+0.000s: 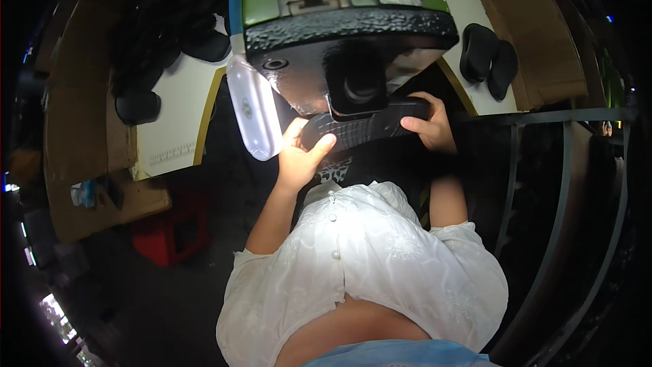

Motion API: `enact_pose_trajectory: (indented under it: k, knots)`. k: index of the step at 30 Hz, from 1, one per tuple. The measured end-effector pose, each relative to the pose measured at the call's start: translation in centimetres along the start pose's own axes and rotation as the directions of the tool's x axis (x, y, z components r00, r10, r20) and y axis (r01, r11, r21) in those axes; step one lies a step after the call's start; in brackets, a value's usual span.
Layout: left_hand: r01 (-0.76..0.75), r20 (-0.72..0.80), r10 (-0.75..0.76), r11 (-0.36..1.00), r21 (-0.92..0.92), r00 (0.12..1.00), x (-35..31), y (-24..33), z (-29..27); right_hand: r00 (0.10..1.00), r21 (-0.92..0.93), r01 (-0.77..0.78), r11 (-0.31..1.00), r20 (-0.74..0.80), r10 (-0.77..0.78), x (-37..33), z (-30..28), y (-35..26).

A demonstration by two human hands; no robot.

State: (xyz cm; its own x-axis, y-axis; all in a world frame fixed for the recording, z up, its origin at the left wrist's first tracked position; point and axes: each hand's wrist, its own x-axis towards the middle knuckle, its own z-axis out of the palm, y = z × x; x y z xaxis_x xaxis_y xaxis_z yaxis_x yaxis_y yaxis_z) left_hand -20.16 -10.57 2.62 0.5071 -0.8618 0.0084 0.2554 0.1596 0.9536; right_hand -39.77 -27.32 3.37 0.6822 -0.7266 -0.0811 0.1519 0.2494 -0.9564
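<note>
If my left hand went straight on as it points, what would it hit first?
Beyond the black piece it holds, your left hand would probably meet the green and black machine, though depth is unclear.

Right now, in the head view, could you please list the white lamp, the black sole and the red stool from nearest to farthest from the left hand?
1. Black sole: held at its left end by the left hand.
2. White lamp: just up and to the left of the hand.
3. Red stool: farther left and lower in the picture.
</note>
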Motion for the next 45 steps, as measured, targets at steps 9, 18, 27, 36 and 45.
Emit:
enact_pose_trajectory:
  k: [9, 18, 27, 36, 45]
  knots:
    - [0.028, -0.058, -0.02, 0.991, 0.132, 0.998, -1.4, -0.5, -8.4, 0.95, -0.268, 0.235, 0.934, 0.267, -0.162, 2.4, 7.6, -1.0]
    - [0.201, 0.328, -0.39, 0.852, 0.484, 0.861, -1.2, -2.3, -7.3, 0.944, -0.391, 0.301, 0.87, 0.252, -0.213, 2.3, 11.0, -0.2]
    - [-0.141, 0.52, -0.441, 0.648, 0.748, 0.732, -1.5, -5.7, 0.4, 0.97, -0.689, 0.19, 0.699, 0.242, -0.026, 1.7, 7.1, -2.4]
    - [-0.151, 0.011, 0.334, 0.397, 0.905, 0.943, 4.5, -8.0, -17.8, 0.369, -0.89, 0.209, 0.404, -0.311, -0.876, 3.7, -8.4, -7.2]
    - [0.501, -0.387, 0.529, -0.086, 0.861, 0.755, 12.6, 3.3, -29.1, 0.681, -0.987, -0.127, 0.098, -0.159, -0.715, 2.5, -9.8, -1.2]
